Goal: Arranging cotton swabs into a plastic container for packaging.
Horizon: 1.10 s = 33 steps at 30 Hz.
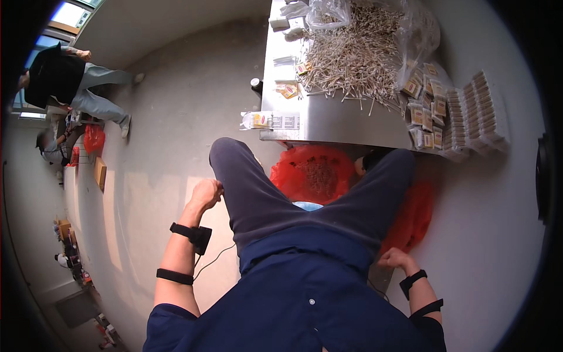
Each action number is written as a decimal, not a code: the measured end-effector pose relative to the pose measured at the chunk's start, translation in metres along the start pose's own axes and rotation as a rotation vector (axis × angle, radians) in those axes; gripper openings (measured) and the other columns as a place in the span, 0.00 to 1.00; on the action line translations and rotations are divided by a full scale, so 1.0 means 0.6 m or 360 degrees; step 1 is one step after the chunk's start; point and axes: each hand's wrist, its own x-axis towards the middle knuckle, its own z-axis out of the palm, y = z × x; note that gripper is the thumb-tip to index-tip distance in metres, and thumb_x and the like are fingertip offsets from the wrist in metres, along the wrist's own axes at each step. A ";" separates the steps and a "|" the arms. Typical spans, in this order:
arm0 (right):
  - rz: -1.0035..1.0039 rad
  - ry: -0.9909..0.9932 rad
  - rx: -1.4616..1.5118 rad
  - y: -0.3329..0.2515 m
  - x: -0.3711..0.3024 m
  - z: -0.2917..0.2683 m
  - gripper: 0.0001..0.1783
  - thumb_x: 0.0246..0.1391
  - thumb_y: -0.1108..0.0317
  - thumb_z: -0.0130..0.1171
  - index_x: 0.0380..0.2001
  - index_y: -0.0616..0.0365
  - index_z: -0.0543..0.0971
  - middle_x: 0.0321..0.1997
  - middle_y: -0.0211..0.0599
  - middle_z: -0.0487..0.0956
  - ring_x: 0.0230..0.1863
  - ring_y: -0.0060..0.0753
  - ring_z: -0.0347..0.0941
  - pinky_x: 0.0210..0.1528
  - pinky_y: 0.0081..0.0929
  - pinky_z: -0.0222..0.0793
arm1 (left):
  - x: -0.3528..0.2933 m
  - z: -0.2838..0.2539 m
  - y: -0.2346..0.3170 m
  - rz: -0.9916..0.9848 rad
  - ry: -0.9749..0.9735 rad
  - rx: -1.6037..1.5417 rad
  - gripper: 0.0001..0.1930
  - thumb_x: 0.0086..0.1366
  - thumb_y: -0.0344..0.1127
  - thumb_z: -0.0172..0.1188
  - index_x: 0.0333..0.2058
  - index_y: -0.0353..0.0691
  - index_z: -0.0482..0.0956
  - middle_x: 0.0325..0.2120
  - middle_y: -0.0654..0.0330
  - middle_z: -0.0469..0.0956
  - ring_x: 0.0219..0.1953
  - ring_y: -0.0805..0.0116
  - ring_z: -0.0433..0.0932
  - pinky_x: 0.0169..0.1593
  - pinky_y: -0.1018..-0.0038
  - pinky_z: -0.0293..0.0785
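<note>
Curled into a fist, my left hand [206,193] is beside the outer side of my left thigh, its fingertips close to or touching the grey trousers [249,182]. Its palm side is hidden, so I cannot tell whether anything is in it. My right hand [396,258] is by my right hip with its fingers curled, near a red plastic bag [413,217]; what it holds, if anything, does not show. In front of my lap, a large pile of cotton swabs [352,56] covers much of the metal table [340,120].
Between my knees sits an open red bag [311,176] with loose swabs inside. Small swab packs [428,111] and rows of packed swabs [475,114] line the table's right. One pack [261,121] lies at its front left corner. A person [76,82] stands far left.
</note>
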 end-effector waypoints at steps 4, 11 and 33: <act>-0.0319 0.1136 -0.0452 -0.103 -0.008 -0.182 0.08 0.48 0.66 0.66 0.26 0.60 0.85 0.30 0.49 0.83 0.34 0.55 0.80 0.40 0.45 0.77 | 0.022 -0.083 0.130 0.0380 0.0602 -0.0143 0.08 0.63 0.37 0.64 0.36 0.40 0.83 0.29 0.53 0.82 0.34 0.50 0.82 0.40 0.61 0.79; -0.1149 0.1617 0.0045 -0.406 0.061 -0.275 0.03 0.57 0.73 0.60 0.34 0.61 0.79 0.32 0.45 0.78 0.37 0.51 0.77 0.39 0.41 0.72 | 0.143 -0.009 0.279 0.0850 0.1169 -0.0664 0.10 0.63 0.28 0.62 0.43 0.43 0.80 0.36 0.58 0.77 0.42 0.56 0.78 0.46 0.65 0.75; -0.1679 0.1966 0.0018 -0.567 0.339 -0.259 0.20 0.39 0.82 0.62 0.41 0.60 0.79 0.34 0.35 0.75 0.33 0.39 0.75 0.34 0.33 0.76 | 0.262 0.004 0.215 0.0537 0.0870 0.0329 0.57 0.63 0.63 0.58 0.74 0.37 0.33 0.76 0.48 0.34 0.78 0.50 0.29 0.71 0.45 0.10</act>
